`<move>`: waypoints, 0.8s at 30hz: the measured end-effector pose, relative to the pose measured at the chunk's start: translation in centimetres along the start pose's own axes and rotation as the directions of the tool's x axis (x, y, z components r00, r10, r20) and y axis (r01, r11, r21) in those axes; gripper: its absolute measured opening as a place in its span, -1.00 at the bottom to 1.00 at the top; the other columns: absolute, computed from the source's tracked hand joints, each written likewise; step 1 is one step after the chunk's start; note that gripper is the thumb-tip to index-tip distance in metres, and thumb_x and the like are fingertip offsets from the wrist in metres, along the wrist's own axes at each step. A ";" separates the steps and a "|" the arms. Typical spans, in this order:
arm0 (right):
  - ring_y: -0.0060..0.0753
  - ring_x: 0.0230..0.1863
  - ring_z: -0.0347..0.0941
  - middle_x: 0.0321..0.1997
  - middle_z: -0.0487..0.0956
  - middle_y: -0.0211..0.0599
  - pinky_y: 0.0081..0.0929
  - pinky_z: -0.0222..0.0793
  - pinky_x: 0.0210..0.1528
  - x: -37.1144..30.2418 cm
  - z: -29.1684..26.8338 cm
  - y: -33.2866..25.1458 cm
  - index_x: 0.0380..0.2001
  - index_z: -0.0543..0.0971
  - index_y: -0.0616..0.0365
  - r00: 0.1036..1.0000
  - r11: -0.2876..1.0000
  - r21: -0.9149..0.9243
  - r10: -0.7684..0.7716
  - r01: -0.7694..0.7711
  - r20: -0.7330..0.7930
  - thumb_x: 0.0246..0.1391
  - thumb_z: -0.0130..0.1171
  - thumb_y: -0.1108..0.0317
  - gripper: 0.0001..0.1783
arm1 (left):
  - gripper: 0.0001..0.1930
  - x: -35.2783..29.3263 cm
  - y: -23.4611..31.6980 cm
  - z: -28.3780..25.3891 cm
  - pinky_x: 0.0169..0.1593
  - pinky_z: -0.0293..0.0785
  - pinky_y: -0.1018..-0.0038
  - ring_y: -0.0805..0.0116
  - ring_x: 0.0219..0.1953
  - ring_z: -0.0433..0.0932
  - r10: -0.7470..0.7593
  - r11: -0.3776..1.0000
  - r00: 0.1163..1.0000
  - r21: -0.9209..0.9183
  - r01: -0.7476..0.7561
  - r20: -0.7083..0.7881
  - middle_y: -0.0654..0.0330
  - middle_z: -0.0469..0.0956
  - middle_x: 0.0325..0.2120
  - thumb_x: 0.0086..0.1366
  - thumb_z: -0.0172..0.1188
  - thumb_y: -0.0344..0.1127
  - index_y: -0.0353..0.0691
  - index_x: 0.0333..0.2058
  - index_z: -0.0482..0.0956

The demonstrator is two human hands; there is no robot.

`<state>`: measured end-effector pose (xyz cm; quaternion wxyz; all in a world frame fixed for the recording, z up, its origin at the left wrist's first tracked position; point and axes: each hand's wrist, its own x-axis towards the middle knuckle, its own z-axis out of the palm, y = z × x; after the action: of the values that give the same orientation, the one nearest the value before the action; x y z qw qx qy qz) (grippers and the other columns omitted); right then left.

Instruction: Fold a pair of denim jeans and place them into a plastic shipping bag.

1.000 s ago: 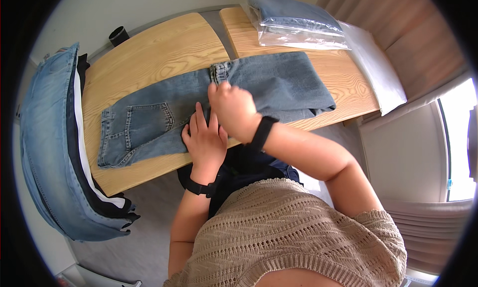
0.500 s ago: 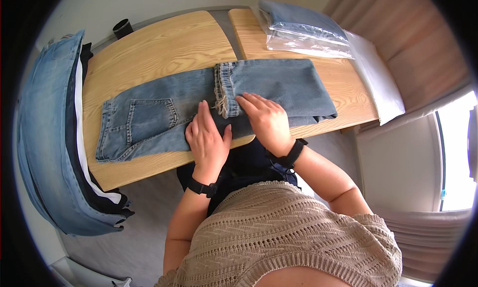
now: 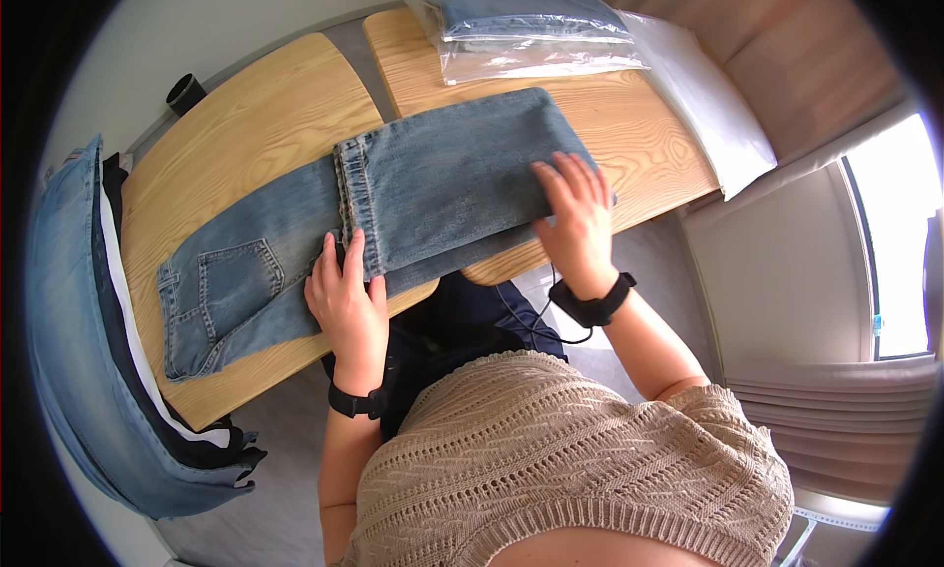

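Observation:
A pair of blue jeans (image 3: 442, 174) lies folded lengthwise across two wooden tabletops, its lower legs turned back over so the frayed hem sits near the middle. The back pocket and waistband show at the left end. My left hand (image 3: 349, 301) rests on the denim beside the hem, fingers stretched out. Toward the folded right end, my right hand (image 3: 578, 218) lies over the denim near its edge with fingers spread. Neither hand grips anything. Both wrists wear black bands.
Several jeans and dark and white garments (image 3: 69, 341) hang in a stack over the left table edge. Folded denim in a clear plastic bag (image 3: 541, 56) lies at the back, next to white plastic sheets (image 3: 698, 95). A black cup (image 3: 185, 94) stands far left. A gap separates the tabletops (image 3: 265, 105).
My right hand has slid right along the denim, away from the hem to the folded end. My left hand has come to the hem. The whole view has turned and shifted.

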<state>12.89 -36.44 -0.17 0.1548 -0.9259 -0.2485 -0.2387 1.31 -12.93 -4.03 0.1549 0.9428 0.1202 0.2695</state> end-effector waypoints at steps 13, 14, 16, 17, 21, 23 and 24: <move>-0.42 0.03 0.38 -0.01 0.49 -0.20 -0.53 0.23 0.11 -1.5 2.1 6.0 0.00 0.45 0.20 0.867 0.601 0.728 0.498 -0.329 -0.019 -0.23 -0.16 0.81 -0.37 | -0.43 0.9 0.6 0.2 0.05 0.32 0.11 -0.05 0.04 0.37 -0.049 0.997 0.999 -0.066 0.048 -0.011 -0.10 0.30 0.09 0.02 0.05 -0.60 -0.07 0.08 0.38; -0.36 0.08 0.35 0.02 0.48 -0.18 -0.51 0.18 0.16 -1.7 2.1 6.1 -0.05 0.49 0.21 0.892 0.717 0.636 0.442 -0.286 -0.098 -0.29 -0.21 0.83 -0.35 | -0.44 0.9 0.4 0.2 0.03 0.37 0.20 -0.04 0.03 0.40 -0.086 0.970 0.991 -0.236 0.059 -0.106 -0.09 0.31 0.09 0.01 0.00 -0.63 -0.09 0.04 0.43; -0.31 0.13 0.33 0.05 0.47 -0.16 -0.50 0.13 0.20 -1.9 2.2 5.8 -0.10 0.53 0.22 0.913 0.813 0.534 0.373 -0.234 -0.168 -0.34 -0.26 0.84 -0.33 | -0.44 0.9 0.4 0.0 0.00 0.40 0.26 -0.04 0.01 0.41 -0.064 0.975 0.989 -0.218 0.034 -0.134 -0.08 0.32 0.09 -0.01 -0.02 -0.65 -0.09 0.03 0.45; -0.27 0.15 0.31 0.07 0.46 -0.14 -0.48 0.11 0.22 -2.1 2.4 6.0 -0.10 0.53 0.22 0.896 0.784 0.562 0.415 -0.264 -0.159 -0.37 -0.30 0.84 -0.30 | -0.43 0.8 0.4 0.0 -0.03 0.43 0.33 -0.03 0.00 0.43 -0.039 0.978 0.987 -0.207 0.005 -0.159 -0.06 0.33 0.08 -0.03 -0.05 -0.67 -0.10 0.01 0.47; -0.13 0.18 0.28 0.11 0.40 -0.05 -0.45 0.14 0.21 -1.9 2.3 7.3 -0.07 0.53 0.13 0.915 0.755 0.579 0.403 -0.308 -0.038 -0.37 -0.30 0.83 -0.26 | -0.42 0.8 0.4 0.0 -0.11 0.47 0.34 0.03 -0.08 0.49 0.009 0.995 0.996 -0.103 -0.019 -0.091 0.00 0.35 0.07 -0.04 0.04 -0.62 -0.03 0.03 0.45; -0.10 0.19 0.27 0.16 0.35 -0.04 -0.43 0.18 0.18 -1.8 1.5 7.1 -0.02 0.50 0.07 0.950 0.827 0.513 0.305 -0.228 -0.070 -0.32 -0.22 0.82 -0.28 | -0.39 0.7 0.4 -0.1 -0.13 0.48 0.36 0.06 -0.11 0.50 0.012 0.996 0.997 -0.084 -0.019 -0.081 0.03 0.37 0.06 -0.07 0.06 -0.61 0.00 0.04 0.44; -0.11 0.17 0.29 0.14 0.37 -0.04 -0.44 0.19 0.17 -1.9 1.1 7.2 -0.03 0.51 0.07 0.953 0.827 0.511 0.300 -0.233 -0.051 -0.29 -0.18 0.81 -0.31 | -0.38 0.7 0.5 -0.1 -0.13 0.48 0.36 0.07 -0.11 0.50 0.011 0.996 0.997 -0.091 -0.017 -0.074 0.05 0.37 0.06 -0.07 0.06 -0.62 0.00 0.04 0.44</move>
<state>15.65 -42.73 -3.30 0.4365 -0.8622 -0.1593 -0.2018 1.89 -13.15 -3.47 0.1917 0.9250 0.1067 0.3103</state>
